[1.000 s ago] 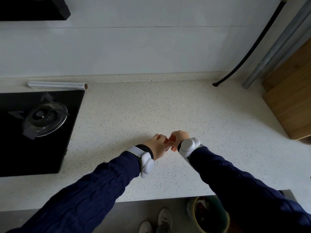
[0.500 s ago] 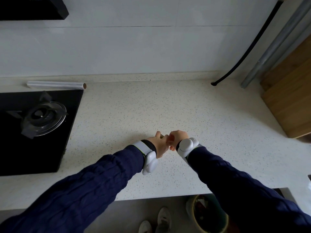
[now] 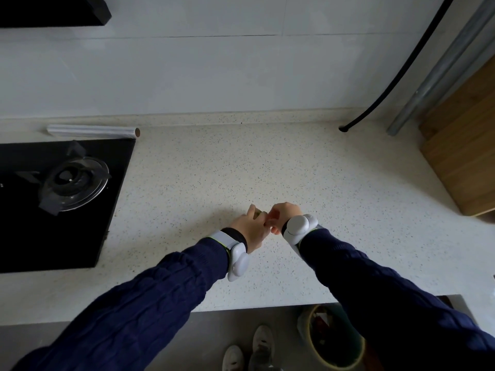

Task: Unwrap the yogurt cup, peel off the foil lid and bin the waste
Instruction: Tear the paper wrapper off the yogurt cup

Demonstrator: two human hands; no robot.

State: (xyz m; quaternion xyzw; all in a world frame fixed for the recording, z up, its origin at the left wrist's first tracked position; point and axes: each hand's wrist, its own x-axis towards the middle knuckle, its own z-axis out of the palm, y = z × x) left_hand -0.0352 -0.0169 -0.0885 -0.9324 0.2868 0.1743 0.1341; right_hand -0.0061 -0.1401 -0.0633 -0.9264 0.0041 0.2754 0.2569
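Note:
My left hand (image 3: 250,228) and my right hand (image 3: 284,213) meet knuckle to knuckle just above the speckled counter (image 3: 214,170), near its front edge. Both have their fingers curled inward around one small thing. Only a greenish-yellow sliver of it, the yogurt cup (image 3: 258,213), shows between my left thumb and my right fingers. The rest of the cup, its wrap and its foil lid are hidden behind my hands. On the floor below the counter's edge, under my right sleeve, stands a round green bin (image 3: 325,341) with dark waste in it.
A black gas hob (image 3: 67,180) fills the left side, with a roll of film (image 3: 91,131) behind it. Wooden boards (image 3: 463,145) lean at the right, beside a metal pipe (image 3: 434,70) and a black hose (image 3: 388,84). My shoes (image 3: 250,349) are below.
My hands stay pressed together at the same spot. My left thumb has lifted a little, and a greenish edge now shows between the hands.

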